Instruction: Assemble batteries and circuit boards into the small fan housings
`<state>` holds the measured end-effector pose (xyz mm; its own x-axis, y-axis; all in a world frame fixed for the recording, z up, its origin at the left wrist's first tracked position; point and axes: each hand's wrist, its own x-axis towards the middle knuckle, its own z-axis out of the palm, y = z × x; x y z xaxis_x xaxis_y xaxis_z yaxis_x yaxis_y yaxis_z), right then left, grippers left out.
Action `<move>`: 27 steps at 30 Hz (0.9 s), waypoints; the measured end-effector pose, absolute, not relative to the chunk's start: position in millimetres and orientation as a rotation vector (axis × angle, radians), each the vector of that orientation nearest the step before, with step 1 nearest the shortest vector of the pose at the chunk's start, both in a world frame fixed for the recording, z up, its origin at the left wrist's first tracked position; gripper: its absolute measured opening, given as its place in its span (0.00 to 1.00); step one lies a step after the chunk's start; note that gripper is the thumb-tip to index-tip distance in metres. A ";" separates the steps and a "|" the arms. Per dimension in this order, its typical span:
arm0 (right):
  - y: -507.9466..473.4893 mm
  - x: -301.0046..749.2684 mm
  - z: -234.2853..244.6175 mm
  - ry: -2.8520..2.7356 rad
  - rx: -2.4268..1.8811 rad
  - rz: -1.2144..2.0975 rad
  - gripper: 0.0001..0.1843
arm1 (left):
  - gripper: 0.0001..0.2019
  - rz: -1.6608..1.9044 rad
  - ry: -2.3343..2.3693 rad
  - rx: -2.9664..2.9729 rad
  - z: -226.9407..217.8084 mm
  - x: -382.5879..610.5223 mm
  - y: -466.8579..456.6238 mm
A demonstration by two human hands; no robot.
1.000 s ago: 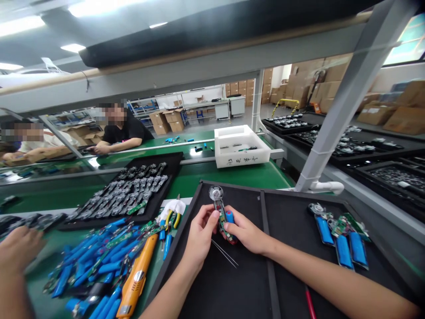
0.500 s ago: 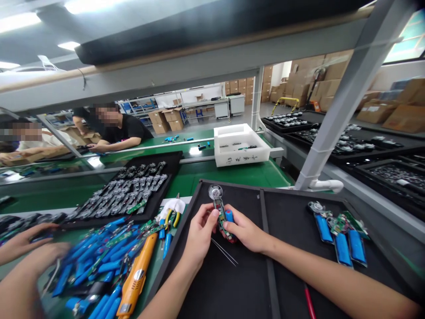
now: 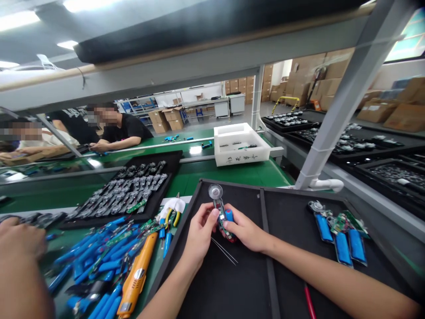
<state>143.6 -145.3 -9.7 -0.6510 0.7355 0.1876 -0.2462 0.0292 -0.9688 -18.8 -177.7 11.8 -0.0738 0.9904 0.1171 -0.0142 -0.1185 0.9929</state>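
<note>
Above the left half of a black tray [image 3: 232,283], both hands grip one small electronic assembly [image 3: 216,192]. It has a round grey head at the top, a narrow green circuit board below it and a blue battery cell [image 3: 229,215] at its right side. My left hand [image 3: 201,230] pinches the board's left edge between thumb and fingers. My right hand [image 3: 249,231] is closed around the lower right part, thumb on the board, battery beside the fingers. The palms hide the assembly's lower back. Two thin pale wires [image 3: 224,250] show just under my hands.
Several blue-cell assemblies [image 3: 341,248] and a red-handled tool [image 3: 309,301] lie at the tray's right. Left are a battery pile [image 3: 113,252], an orange electric screwdriver [image 3: 137,277], pliers [image 3: 172,217] and a co-worker's hand [image 3: 20,243]. A white foam box [image 3: 242,158] stands behind.
The co-worker's arm at the left has moved away from the battery pile toward the left edge. My hands and the assembly stay nearly still; its round head has tilted slightly.
</note>
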 end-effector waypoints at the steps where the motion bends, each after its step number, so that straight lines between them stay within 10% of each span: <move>1: -145.3 143.5 -9.7 -1.583 -0.511 1.714 0.08 | 0.18 1.358 1.193 1.243 11.6 -18.9 -177.7; 27: -144.7 144.7 -7.4 -1.648 -0.562 1.664 0.08 | 0.18 1.367 1.189 1.248 12.6 -18.4 -177.5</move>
